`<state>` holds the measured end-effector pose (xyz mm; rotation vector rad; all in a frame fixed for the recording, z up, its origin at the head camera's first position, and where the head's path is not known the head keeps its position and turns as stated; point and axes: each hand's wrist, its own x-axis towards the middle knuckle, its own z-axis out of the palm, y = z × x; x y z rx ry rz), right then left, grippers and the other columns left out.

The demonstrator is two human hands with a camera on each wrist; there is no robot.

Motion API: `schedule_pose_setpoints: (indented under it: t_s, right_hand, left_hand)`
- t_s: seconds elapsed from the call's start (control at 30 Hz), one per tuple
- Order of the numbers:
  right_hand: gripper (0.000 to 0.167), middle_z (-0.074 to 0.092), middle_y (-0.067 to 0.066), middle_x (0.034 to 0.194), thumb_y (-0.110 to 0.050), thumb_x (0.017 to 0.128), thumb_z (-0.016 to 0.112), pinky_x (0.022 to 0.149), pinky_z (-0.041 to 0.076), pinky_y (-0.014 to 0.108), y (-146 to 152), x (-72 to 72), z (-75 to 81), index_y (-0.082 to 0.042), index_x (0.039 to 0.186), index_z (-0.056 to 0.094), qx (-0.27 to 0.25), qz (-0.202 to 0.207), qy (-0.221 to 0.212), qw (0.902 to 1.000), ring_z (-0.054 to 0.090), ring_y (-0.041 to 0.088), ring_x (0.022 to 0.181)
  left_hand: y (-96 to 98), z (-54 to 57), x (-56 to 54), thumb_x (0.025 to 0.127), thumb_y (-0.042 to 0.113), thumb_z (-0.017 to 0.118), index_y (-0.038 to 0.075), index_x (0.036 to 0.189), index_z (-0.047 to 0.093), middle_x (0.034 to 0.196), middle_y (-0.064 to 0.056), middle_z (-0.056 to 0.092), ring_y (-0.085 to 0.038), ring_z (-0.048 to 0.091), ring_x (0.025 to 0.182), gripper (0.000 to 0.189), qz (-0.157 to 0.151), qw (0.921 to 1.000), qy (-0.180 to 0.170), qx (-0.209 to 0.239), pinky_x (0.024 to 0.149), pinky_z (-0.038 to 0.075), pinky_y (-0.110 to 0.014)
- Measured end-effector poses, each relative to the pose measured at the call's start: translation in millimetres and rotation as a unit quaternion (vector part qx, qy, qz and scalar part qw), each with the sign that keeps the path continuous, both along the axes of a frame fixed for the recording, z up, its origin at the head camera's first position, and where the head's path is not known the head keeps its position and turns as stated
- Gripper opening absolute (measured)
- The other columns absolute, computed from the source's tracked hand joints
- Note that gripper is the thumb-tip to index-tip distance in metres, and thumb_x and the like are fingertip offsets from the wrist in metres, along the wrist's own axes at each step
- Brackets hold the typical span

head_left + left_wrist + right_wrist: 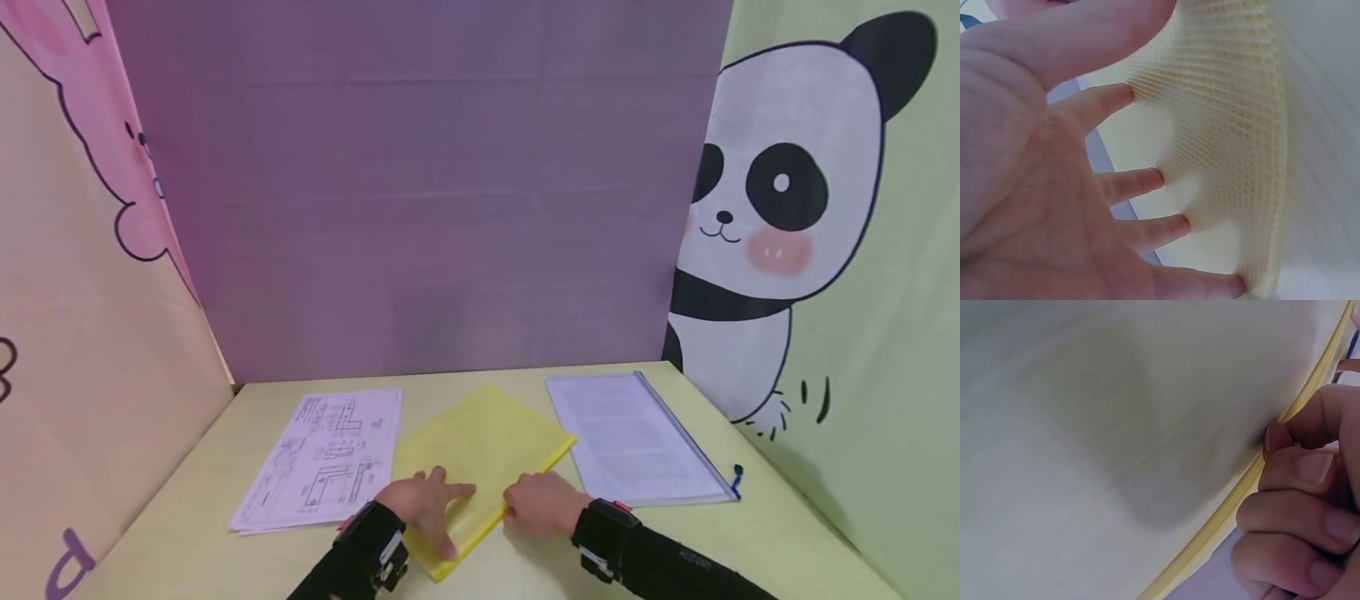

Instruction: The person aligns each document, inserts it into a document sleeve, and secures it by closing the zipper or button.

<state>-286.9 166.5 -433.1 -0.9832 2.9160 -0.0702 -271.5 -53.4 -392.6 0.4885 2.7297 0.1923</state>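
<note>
A yellow mesh-textured document pouch [487,433] lies turned at an angle on the table, one corner toward the back. My left hand [423,504] rests on its near left part with fingers spread; in the left wrist view the fingertips [1154,178] press into the mesh [1210,156]. At the near right edge, my right hand [546,504] pinches the pouch's rim between thumb and curled index finger. The right wrist view shows that yellow edge [1216,519] running past the right hand [1297,506], the other fingers folded in.
Left of the pouch lies a stack of printed technical drawings [337,458]. On the right, printed sheets in a clear cover [630,442] have a slide-bar spine [686,437], with a small blue-and-black item [737,479] by its lower end. A purple panel [450,208] stands behind the table [172,533].
</note>
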Motion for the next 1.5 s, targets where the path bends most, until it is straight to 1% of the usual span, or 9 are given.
schedule_pose_setpoints:
  t_s: [0.07, 0.2, 0.3, 0.43, 0.7, 0.83, 1.13, 1.4, 1.5]
  right_hand:
    - [0.023, 0.046, -0.006, 0.063, -0.025, 0.094, 0.065, 0.054, 0.036, 0.027, 1, 0.1, 0.2, -0.018, 0.074, 0.058, -0.002, 0.000, -0.003, 1.0000, 0.042, 0.011, 0.055]
    - [0.024, 0.047, -0.006, 0.063, -0.025, 0.093, 0.066, 0.053, 0.037, 0.029, 4, 0.3, 0.8, -0.017, 0.072, 0.057, 0.000, -0.001, 0.017, 0.9999, 0.042, 0.011, 0.055]
    - [0.024, 0.047, -0.006, 0.064, -0.023, 0.091, 0.067, 0.053, 0.037, 0.030, 8, -0.7, 1.3, -0.017, 0.070, 0.056, -0.001, -0.012, 0.032, 0.9994, 0.042, 0.012, 0.055]
    - [0.023, 0.046, -0.006, 0.064, -0.023, 0.092, 0.066, 0.055, 0.037, 0.029, 11, -4.1, 0.0, -0.017, 0.072, 0.056, -0.003, -0.027, 0.023, 0.9993, 0.042, 0.012, 0.055]
    - [0.023, 0.047, -0.006, 0.065, -0.022, 0.092, 0.066, 0.055, 0.037, 0.030, 12, -5.5, 0.2, -0.017, 0.071, 0.056, -0.006, -0.028, 0.018, 0.9994, 0.042, 0.013, 0.056]
    - [0.022, 0.047, -0.005, 0.066, -0.022, 0.093, 0.066, 0.057, 0.036, 0.030, 12, -5.9, 3.4, -0.017, 0.073, 0.058, -0.006, -0.037, 0.002, 0.9993, 0.043, 0.013, 0.057]
    - [0.023, 0.048, -0.005, 0.067, -0.023, 0.094, 0.066, 0.058, 0.037, 0.030, 14, -7.4, 5.1, -0.017, 0.074, 0.058, -0.003, -0.040, 0.007, 0.9992, 0.044, 0.013, 0.058]
    - [0.023, 0.048, -0.004, 0.066, -0.023, 0.094, 0.067, 0.057, 0.038, 0.031, 19, -7.6, 4.9, -0.016, 0.074, 0.058, 0.003, -0.049, 0.027, 0.9984, 0.044, 0.014, 0.058]
    - [0.023, 0.049, -0.004, 0.066, -0.023, 0.094, 0.068, 0.058, 0.037, 0.031, 21, -7.8, 6.8, -0.016, 0.074, 0.059, 0.002, -0.061, 0.020, 0.9979, 0.044, 0.015, 0.058]
  left_hand:
    - [0.1, 0.0, 0.1, 0.067, 0.042, 0.093, 0.040, 0.145, 0.054, 0.143, -0.013, 0.048, -0.044, 0.046, 0.132, 0.087, 0.000, 1.0000, -0.001, 0.000, 0.095, 0.045, -0.070]
    - [0.8, 0.9, 0.3, 0.068, 0.042, 0.093, 0.040, 0.146, 0.054, 0.144, -0.013, 0.047, -0.044, 0.045, 0.132, 0.088, -0.003, 1.0000, -0.005, 0.000, 0.096, 0.045, -0.069]
    - [1.0, 1.5, 0.7, 0.068, 0.042, 0.093, 0.040, 0.146, 0.054, 0.145, -0.014, 0.047, -0.044, 0.045, 0.133, 0.088, -0.003, 1.0000, -0.003, -0.003, 0.096, 0.044, -0.069]
    - [0.9, 0.8, 1.0, 0.068, 0.041, 0.093, 0.039, 0.147, 0.053, 0.146, -0.014, 0.046, -0.045, 0.043, 0.135, 0.089, -0.003, 1.0000, -0.001, -0.006, 0.096, 0.043, -0.072]
    - [0.3, -0.6, 1.2, 0.068, 0.040, 0.093, 0.039, 0.146, 0.053, 0.147, -0.015, 0.046, -0.046, 0.042, 0.136, 0.088, -0.006, 1.0000, -0.006, 0.000, 0.097, 0.041, -0.074]
    - [0.2, -0.5, 0.2, 0.068, 0.041, 0.093, 0.039, 0.147, 0.053, 0.146, -0.015, 0.046, -0.046, 0.043, 0.135, 0.088, -0.009, 1.0000, -0.004, 0.000, 0.097, 0.042, -0.073]
    - [-0.7, 0.4, 0.3, 0.068, 0.041, 0.092, 0.039, 0.148, 0.052, 0.145, -0.014, 0.047, -0.045, 0.044, 0.133, 0.089, -0.019, 0.9998, 0.002, -0.005, 0.098, 0.044, -0.068]
    - [1.0, -0.2, 1.5, 0.069, 0.040, 0.093, 0.040, 0.146, 0.053, 0.145, -0.014, 0.047, -0.045, 0.044, 0.134, 0.087, -0.013, 0.9999, 0.000, -0.005, 0.097, 0.043, -0.072]
    - [1.1, -0.2, 1.4, 0.069, 0.040, 0.093, 0.039, 0.146, 0.054, 0.145, -0.014, 0.047, -0.045, 0.043, 0.135, 0.087, -0.010, 0.9999, 0.000, -0.007, 0.097, 0.042, -0.073]
